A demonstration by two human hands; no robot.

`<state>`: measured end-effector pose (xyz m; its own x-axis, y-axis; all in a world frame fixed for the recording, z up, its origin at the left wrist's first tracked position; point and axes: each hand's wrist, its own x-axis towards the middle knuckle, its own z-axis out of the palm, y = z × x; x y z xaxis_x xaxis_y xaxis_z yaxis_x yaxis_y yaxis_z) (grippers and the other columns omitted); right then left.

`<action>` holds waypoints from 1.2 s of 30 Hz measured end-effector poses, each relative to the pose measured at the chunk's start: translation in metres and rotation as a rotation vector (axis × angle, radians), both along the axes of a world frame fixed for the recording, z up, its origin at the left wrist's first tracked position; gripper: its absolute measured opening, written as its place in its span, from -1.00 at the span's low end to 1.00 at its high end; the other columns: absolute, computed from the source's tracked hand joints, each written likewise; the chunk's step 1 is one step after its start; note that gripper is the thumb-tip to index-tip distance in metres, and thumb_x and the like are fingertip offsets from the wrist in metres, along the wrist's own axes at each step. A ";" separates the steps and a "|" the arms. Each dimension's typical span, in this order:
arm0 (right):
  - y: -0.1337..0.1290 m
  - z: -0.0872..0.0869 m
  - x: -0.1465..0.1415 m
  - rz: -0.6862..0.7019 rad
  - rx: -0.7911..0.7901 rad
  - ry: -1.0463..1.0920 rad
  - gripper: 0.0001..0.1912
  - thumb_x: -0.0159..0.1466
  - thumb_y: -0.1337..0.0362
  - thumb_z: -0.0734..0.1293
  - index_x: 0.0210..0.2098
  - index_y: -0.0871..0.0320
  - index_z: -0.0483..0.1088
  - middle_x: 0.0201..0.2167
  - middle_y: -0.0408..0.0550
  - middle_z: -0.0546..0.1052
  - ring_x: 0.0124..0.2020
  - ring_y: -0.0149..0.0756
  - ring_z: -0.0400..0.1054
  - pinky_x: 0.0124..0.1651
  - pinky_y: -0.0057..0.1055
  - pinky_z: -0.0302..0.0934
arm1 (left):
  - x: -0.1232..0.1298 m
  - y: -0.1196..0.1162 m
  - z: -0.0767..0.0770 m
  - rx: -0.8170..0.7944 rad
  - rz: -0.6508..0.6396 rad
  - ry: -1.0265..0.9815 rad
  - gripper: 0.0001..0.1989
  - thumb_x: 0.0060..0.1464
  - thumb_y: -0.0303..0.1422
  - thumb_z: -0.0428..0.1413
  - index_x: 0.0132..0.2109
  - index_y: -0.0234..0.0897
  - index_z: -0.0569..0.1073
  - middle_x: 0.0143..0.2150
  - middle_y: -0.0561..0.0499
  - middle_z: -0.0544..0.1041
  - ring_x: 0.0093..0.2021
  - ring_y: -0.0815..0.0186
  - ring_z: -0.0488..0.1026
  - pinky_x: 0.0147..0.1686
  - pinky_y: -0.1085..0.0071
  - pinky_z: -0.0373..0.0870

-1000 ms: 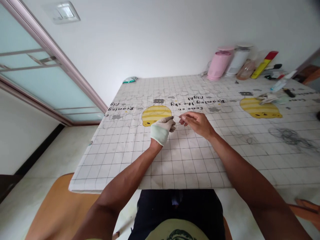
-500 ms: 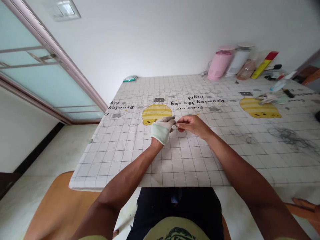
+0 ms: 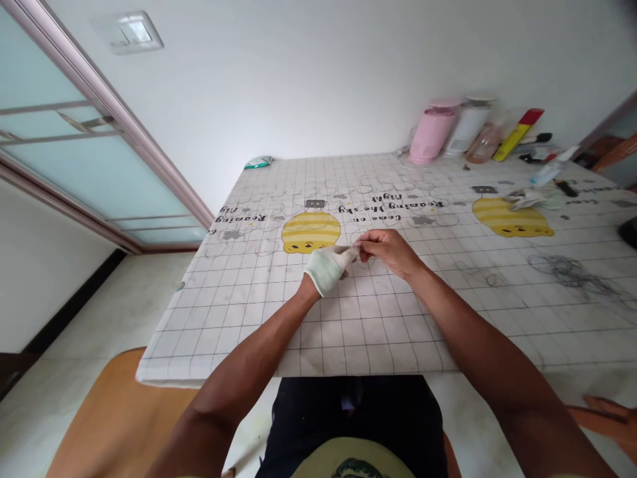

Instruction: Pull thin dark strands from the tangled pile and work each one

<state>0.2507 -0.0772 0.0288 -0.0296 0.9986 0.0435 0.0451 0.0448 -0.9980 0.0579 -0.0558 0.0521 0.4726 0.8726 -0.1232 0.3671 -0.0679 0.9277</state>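
Note:
My left hand (image 3: 330,265), in a pale green and white glove, is over the tablecloth (image 3: 343,338) near the middle. Its thumb and fingers are closed in a pinch. My bare right hand (image 3: 385,251) meets it fingertip to fingertip from the right, with thumb and forefinger also pinched together. Whatever lies between the fingertips is too thin and small to make out. A faint thin loop shows just below them on the cloth. Nearest beyond my hands is a yellow striped bear print (image 3: 311,231).
A tangle of thin dark wire (image 3: 572,273) lies on the right. Along the back stand a pink cylinder-shaped appliance (image 3: 432,135), a white one (image 3: 466,130), a bottle (image 3: 484,143) and a yellow-red box (image 3: 518,135). A crumpled glove (image 3: 535,198) and spray bottle (image 3: 553,166) lie at right.
My left hand has shifted slightly right and turned, its fingers now against my right fingertips. My right hand stays almost in place. The view has tilted a little.

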 end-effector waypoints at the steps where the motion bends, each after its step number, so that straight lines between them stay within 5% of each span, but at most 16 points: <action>1: 0.001 -0.002 0.002 -0.014 -0.015 0.024 -0.73 0.18 0.06 0.58 -0.33 0.15 0.62 -0.46 -0.08 0.59 -0.42 -0.33 0.43 -0.25 -0.33 0.37 | 0.002 -0.001 -0.004 -0.025 -0.044 -0.010 -0.72 0.25 -0.15 0.14 -0.24 -0.19 0.67 -0.33 0.06 0.60 -0.52 0.41 0.46 -0.44 0.49 0.40; 10: 0.007 -0.012 0.007 0.008 -0.082 0.113 -0.72 0.15 0.08 0.60 -0.31 0.15 0.62 -0.48 -0.10 0.55 -0.43 -0.34 0.40 -0.25 -0.34 0.36 | 0.016 0.006 -0.036 -0.185 -0.018 -0.136 -0.82 0.23 -0.36 0.14 -0.28 -0.27 0.63 -0.30 -0.01 0.63 -0.46 0.42 0.49 -0.47 0.51 0.42; 20: 0.007 -0.015 0.000 -0.030 -0.037 0.092 -0.73 0.15 0.09 0.60 -0.32 0.15 0.63 -0.52 -0.15 0.49 -0.48 -0.39 0.32 -0.32 -0.39 0.26 | 0.021 0.001 -0.034 -0.188 0.047 -0.050 -0.80 0.13 -0.44 0.15 -0.47 -0.25 0.53 -0.55 0.04 0.50 -0.55 0.39 0.40 -0.56 0.49 0.32; 28: 0.003 -0.011 0.011 0.011 -0.057 0.140 -0.68 0.12 0.07 0.63 -0.31 0.18 0.61 -0.51 -0.13 0.49 -0.46 -0.37 0.34 -0.28 -0.36 0.28 | 0.007 0.022 -0.032 -0.293 0.287 -0.318 -0.87 0.04 -0.47 0.19 -0.46 -0.29 0.45 -0.53 0.03 0.45 -0.58 0.42 0.34 -0.55 0.47 0.34; 33: 0.003 -0.010 0.015 0.049 -0.095 0.131 -0.68 0.15 0.08 0.63 -0.31 0.18 0.60 -0.55 -0.15 0.45 -0.48 -0.39 0.30 -0.32 -0.38 0.25 | 0.007 0.023 -0.026 -0.448 0.148 -0.387 -0.65 0.01 -0.51 0.19 -0.55 -0.19 0.17 -0.62 0.16 0.18 -0.64 0.52 0.09 -0.63 0.52 0.10; 36: 0.004 -0.011 0.021 0.083 -0.135 0.120 -0.69 0.15 0.08 0.62 -0.32 0.18 0.59 -0.57 -0.16 0.44 -0.50 -0.39 0.28 -0.38 -0.38 0.22 | 0.006 0.020 -0.023 -0.467 0.052 -0.321 -0.70 0.01 -0.49 0.21 -0.53 -0.22 0.23 -0.57 0.11 0.26 -0.61 0.51 0.15 -0.60 0.52 0.13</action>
